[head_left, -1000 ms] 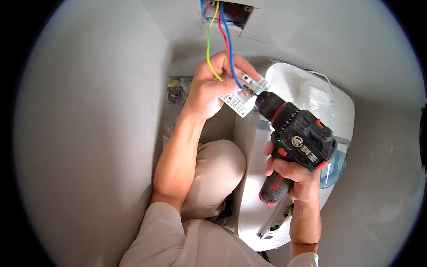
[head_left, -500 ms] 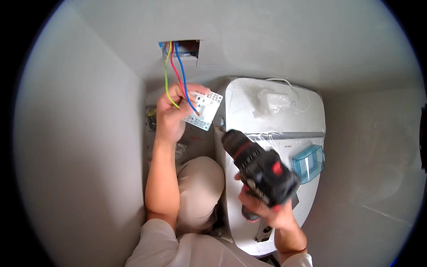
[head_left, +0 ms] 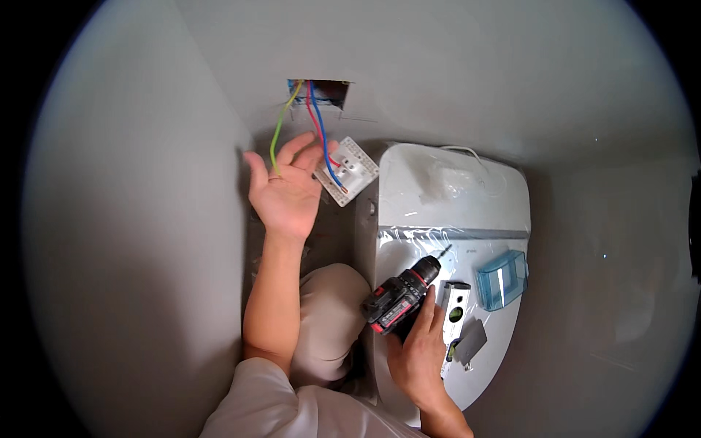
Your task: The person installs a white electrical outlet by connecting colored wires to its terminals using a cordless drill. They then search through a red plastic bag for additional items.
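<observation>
Drill (head_left: 400,298): now angled rightward | left hand (head_left: 288,198): now spread, palm-up

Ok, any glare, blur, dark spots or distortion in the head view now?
Head view: glare on the film-wrapped toilet and blue translucent plastic cover; recessed wall box mostly dark inside; cordless drill fairly sharp; fisheye bending and black corners toward the rim.

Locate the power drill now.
In the head view, the power drill is below and right of centre, over the white fixture, at the right hand, left of the spirit level.
</observation>
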The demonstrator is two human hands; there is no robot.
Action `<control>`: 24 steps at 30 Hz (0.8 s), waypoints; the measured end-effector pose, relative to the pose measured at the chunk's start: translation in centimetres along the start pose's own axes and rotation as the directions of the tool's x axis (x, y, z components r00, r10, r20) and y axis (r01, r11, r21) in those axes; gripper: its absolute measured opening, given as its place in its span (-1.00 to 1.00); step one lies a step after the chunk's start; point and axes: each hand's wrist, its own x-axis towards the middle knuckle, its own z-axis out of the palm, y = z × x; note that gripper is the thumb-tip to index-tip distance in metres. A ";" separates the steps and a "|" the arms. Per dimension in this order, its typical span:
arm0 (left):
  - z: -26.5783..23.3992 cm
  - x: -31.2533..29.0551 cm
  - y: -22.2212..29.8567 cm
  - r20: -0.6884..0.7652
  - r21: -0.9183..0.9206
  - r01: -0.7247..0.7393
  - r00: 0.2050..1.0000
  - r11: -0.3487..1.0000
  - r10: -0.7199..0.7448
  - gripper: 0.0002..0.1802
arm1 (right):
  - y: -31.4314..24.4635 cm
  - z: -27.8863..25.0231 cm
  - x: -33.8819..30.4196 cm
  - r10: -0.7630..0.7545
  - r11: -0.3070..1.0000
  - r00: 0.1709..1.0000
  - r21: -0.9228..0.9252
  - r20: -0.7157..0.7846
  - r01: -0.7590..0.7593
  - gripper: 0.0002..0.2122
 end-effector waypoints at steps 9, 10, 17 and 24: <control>2.3 -1.2 0.4 -0.089 0.286 -0.083 0.990 0.955 0.112 -0.53 | -1.1 -2.9 1.4 -0.263 0.915 0.961 -0.337 -0.088 0.219 -0.01; 2.6 -1.2 0.4 -0.102 0.341 -0.097 0.985 0.935 0.139 -0.58 | -1.7 -3.4 2.3 -0.289 0.944 0.955 -0.187 -0.066 0.273 -0.05; 3.6 -1.2 0.2 -0.019 0.496 -0.085 0.994 0.864 0.108 -0.73 | -5.3 -1.1 15.3 -0.044 0.638 0.987 0.765 0.153 -0.090 -0.20; 3.6 -1.4 -1.0 0.053 0.682 -0.202 0.972 0.703 0.227 -0.81 | -6.0 0.8 18.4 -0.195 0.493 0.978 0.869 0.076 0.031 -0.52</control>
